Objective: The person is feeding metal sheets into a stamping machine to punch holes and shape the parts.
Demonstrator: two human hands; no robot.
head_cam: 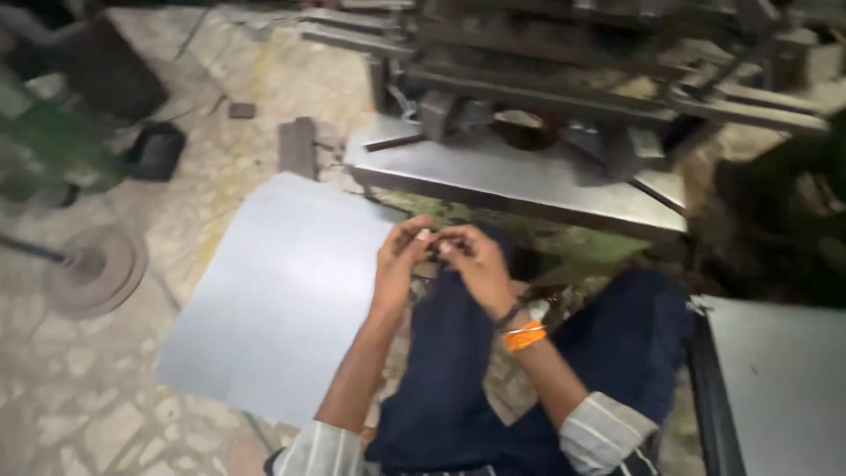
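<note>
My left hand and my right hand meet fingertip to fingertip above my knees, in front of the metal machine table. The fingers of both hands are curled together; the picture is blurred and I cannot tell whether a small thing sits between them. An orange band and a dark band circle my right wrist. Dark blue trousers cover my legs below the hands. A flat grey sheet lies on the floor just left of my left forearm.
A dark metal machine with bars stands behind the table. A second grey sheet lies at the right edge. A round disc, a dark block and a black container rest on the stone floor at left.
</note>
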